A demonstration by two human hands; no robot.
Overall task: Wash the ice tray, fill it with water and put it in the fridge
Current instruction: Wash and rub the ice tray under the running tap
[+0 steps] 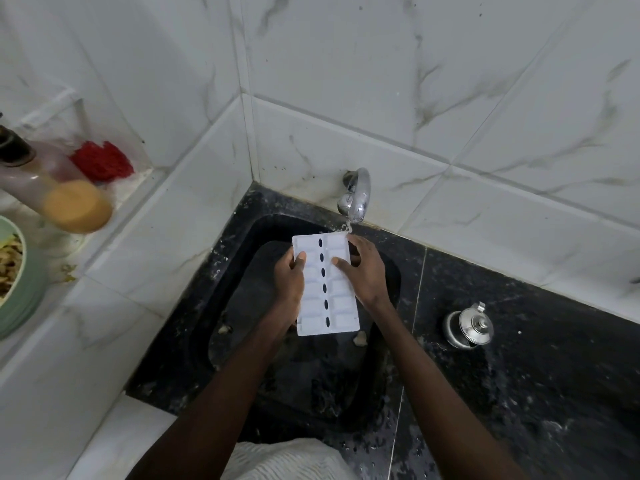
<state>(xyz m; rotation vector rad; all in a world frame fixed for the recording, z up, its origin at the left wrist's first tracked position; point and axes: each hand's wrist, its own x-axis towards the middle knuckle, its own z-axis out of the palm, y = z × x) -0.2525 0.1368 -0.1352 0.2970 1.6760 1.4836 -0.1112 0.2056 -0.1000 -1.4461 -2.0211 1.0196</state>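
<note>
Head view. Ice tray (325,284): white rigid plastic, two rows of shallow rectangular cells divided by dark oval slots, held over the black stone sink (242,244) at the bench's back corner. Left hand (289,284) and right hand (369,271): fingers closed on the tray's long edges. Chrome tap (358,195): water is received at the far right corner. Rinsing is judged best done tilted, each cell passed under the stream.

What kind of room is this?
Most likely a home kitchen: a black stone sink under a wall tap, a steel lidded pot on the counter, and a bowl of food on the ledge.
</note>
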